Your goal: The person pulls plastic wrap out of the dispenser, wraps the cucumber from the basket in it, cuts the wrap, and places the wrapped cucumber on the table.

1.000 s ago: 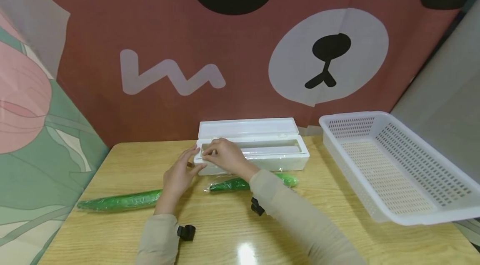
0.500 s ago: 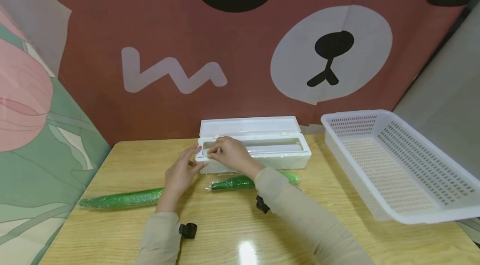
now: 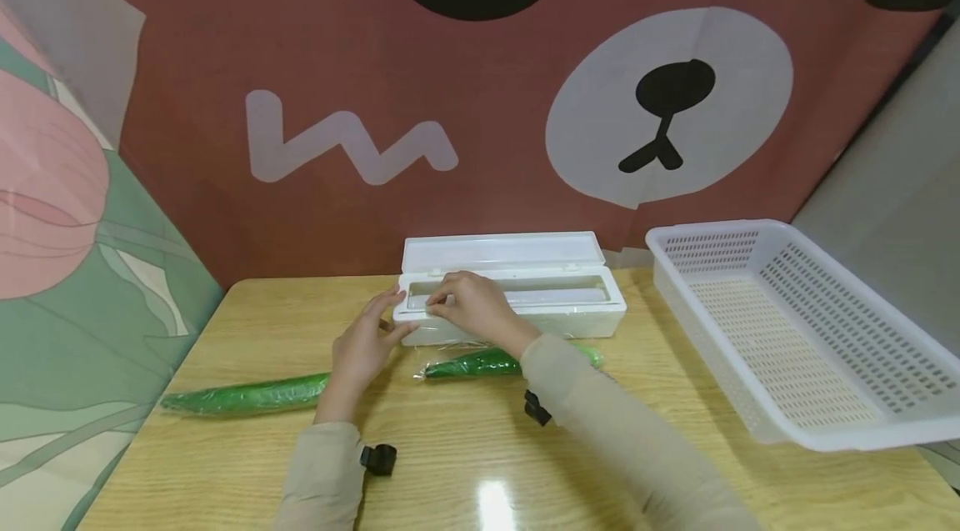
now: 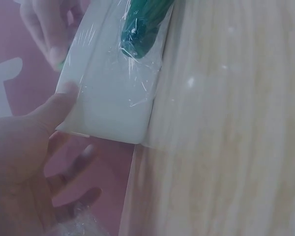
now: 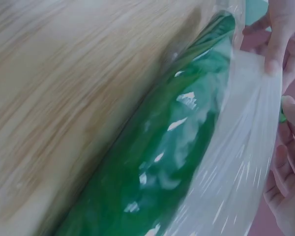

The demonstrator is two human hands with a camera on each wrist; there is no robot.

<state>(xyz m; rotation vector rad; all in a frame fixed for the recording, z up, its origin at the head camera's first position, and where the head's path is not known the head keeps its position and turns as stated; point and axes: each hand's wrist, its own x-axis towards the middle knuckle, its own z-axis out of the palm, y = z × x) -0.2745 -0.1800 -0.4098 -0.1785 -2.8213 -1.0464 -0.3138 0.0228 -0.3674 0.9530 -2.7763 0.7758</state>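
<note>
A white cling film dispenser box (image 3: 517, 329) stands near the back of the table, its lid up and a roll of film (image 3: 562, 296) lying inside. At its left end my left hand (image 3: 362, 352) grips the corner, the thumb against the front face. My right hand (image 3: 476, 306) pinches a small green slider (image 4: 62, 65) on the front edge, mostly covered by the fingers. Clear film hangs down the front onto a film-covered cucumber (image 3: 480, 363) lying before the box; the right forearm hides part of it.
Left of my left forearm lies another wrapped cucumber (image 3: 247, 396). A white perforated plastic basket (image 3: 738, 348) occupies the table's right side. Behind the table hangs a printed cloth (image 3: 337, 222).
My right hand has slid a little to the right along the box's front edge, pinching the slider. The left hand keeps its hold on the left end. The head view has shifted slightly.
</note>
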